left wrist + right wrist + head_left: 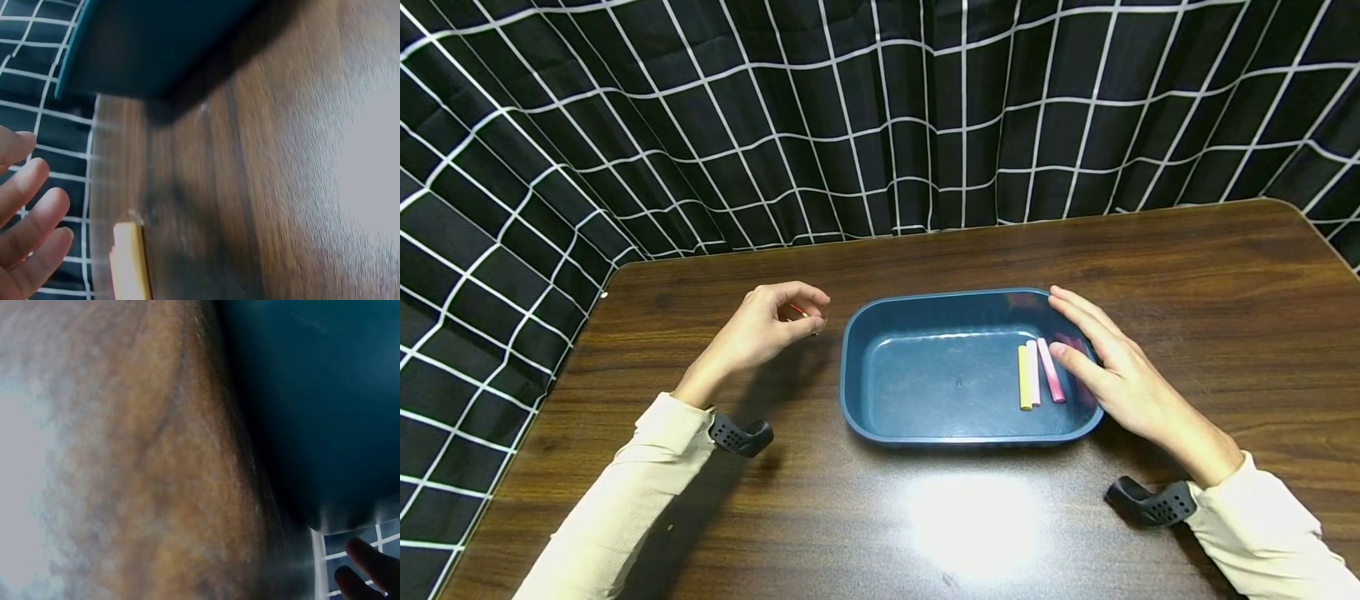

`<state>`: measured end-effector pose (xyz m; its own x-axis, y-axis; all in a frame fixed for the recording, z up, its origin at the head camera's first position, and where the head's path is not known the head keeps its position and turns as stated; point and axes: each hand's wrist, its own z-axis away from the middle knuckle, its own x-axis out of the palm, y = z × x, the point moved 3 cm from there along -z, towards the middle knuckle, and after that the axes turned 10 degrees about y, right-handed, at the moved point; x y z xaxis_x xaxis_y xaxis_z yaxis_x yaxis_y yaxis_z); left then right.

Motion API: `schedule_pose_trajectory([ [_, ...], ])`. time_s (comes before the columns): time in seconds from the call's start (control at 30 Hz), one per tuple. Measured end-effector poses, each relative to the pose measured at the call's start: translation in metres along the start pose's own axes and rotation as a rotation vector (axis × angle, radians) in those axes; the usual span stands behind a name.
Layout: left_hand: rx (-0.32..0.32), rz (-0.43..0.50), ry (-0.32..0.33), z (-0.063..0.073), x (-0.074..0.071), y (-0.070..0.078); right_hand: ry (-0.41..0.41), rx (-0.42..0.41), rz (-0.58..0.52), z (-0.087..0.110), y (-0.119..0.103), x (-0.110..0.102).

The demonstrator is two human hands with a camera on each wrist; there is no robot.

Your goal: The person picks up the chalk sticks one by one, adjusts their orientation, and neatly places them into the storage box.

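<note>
Above the blue tray, its left and middle floor can be reached from overhead, with raised walls blocking any low sideways path. Three chalk sticks take up floor toward the right end, where the right hand obstructs entry over that wall. Between the left hand and the tray runs a narrow gap of wooden table. A broad lane lies on the near side; on the far side, a tabletop strip leads to the black gridded curtain, which bounds the space.
</note>
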<state>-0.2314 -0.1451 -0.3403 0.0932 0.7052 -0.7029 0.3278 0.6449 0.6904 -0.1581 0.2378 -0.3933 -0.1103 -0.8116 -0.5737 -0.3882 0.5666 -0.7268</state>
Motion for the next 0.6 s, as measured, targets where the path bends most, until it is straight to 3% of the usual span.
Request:
schedule_pose_trajectory([
  [0.6,0.006,-0.182,0.009,-0.002,0.003,-0.030,-0.001,-0.012,0.000,0.000,0.000,0.000],
])
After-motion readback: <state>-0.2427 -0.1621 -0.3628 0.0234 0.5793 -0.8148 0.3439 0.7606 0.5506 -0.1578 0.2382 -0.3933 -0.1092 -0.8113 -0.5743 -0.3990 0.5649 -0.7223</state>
